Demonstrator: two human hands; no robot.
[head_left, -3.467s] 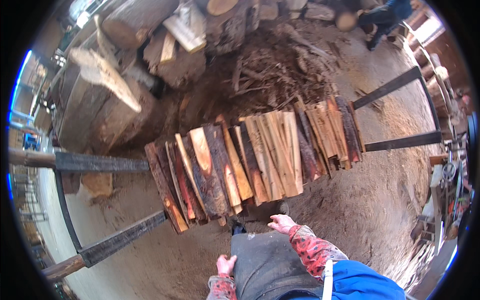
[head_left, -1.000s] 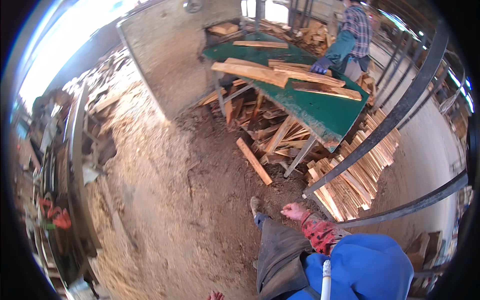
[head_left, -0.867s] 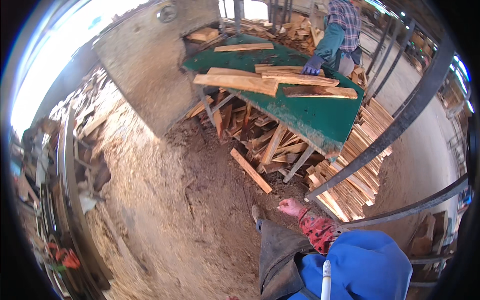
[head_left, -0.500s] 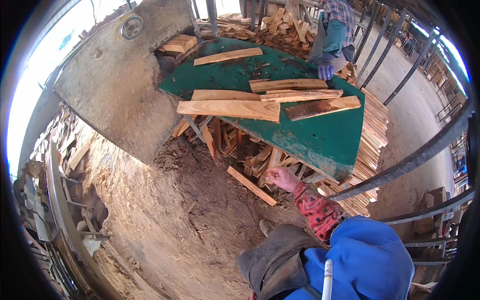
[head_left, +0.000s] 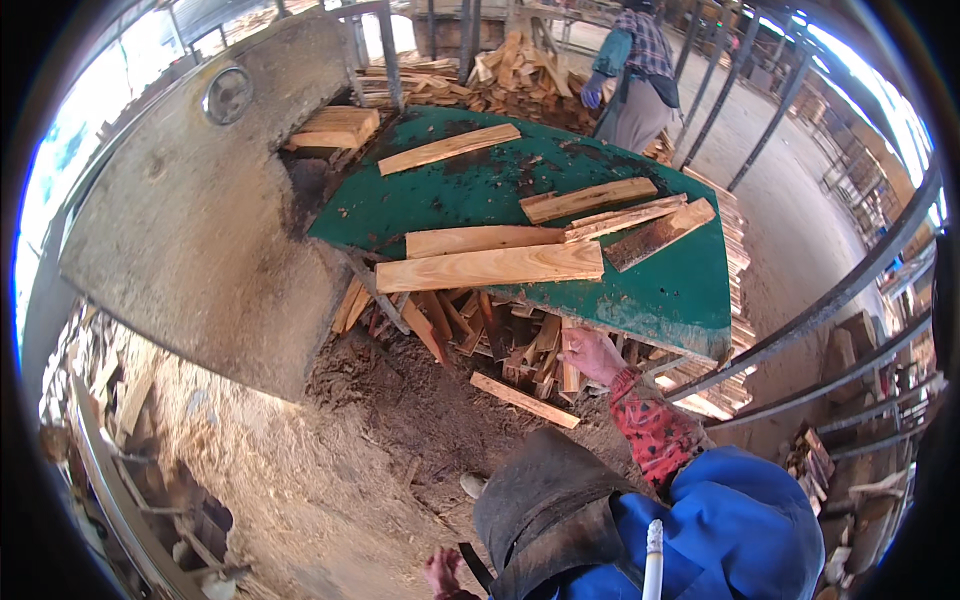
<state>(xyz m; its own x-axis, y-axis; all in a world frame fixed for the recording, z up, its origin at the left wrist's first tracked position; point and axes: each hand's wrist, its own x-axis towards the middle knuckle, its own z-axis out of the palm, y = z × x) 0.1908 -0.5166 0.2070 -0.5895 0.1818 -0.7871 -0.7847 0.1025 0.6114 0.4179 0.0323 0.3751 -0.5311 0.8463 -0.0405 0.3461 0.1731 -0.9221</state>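
Observation:
My right hand point(head_left: 592, 357), in a red patterned sleeve, is beside the near edge of the green tabletop point(head_left: 660, 325). Its fingers are curled together next to an upright wood slat point(head_left: 570, 376); whether they grip anything is hidden. Low in the view, my left hand point(head_left: 443, 572) hangs near the dark apron point(head_left: 545, 490), fingers loosely bent and apart, with nothing visible in them. On the tabletop lie a long pale board point(head_left: 490, 267) along the near edge, another board point(head_left: 480, 239) behind it, and several more slats, including a dark-faced one point(head_left: 660, 234).
A dusty metal machine table point(head_left: 190, 230) with a round fitting adjoins on the left. Beneath the green top is a pile of offcuts point(head_left: 440, 325); a loose slat point(head_left: 525, 399) lies before it. A co-worker point(head_left: 640, 80) stands beyond. Curved metal bars point(head_left: 820, 315) cross the right side.
The view has shifted. The co-worker has drawn a gloved hand away from the tabletop and turned aside. My left hand has come into view at the bottom. My right hand stays near the table edge.

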